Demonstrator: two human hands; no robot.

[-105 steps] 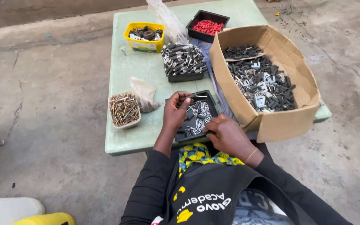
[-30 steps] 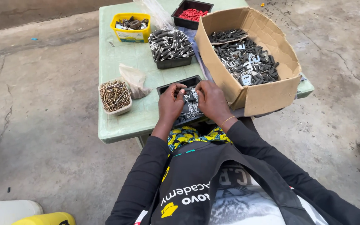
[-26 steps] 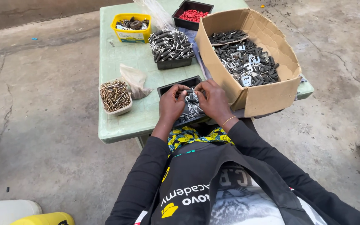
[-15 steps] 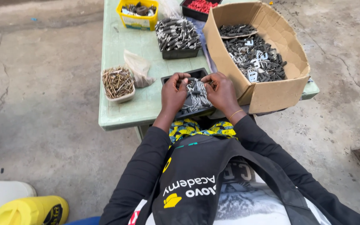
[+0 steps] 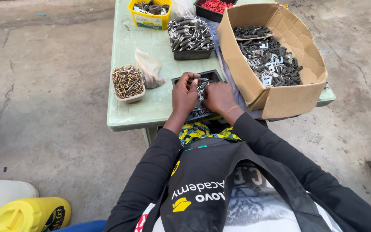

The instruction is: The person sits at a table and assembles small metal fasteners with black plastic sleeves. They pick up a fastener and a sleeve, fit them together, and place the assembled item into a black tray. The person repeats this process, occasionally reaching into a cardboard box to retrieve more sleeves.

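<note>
Green table [image 5: 134, 43] carries all the stock. Cardboard box [image 5: 280, 92] of grey metal parts sits at its right edge. Black tray [image 5: 211, 76] lies at the near edge, middle. Tub of nails [image 5: 127, 82] stands near the left edge. Left hand [image 5: 183, 95] and right hand [image 5: 218, 97] meet over the tray, fingers pinched shut on a small metal part [image 5: 201, 86].
</note>
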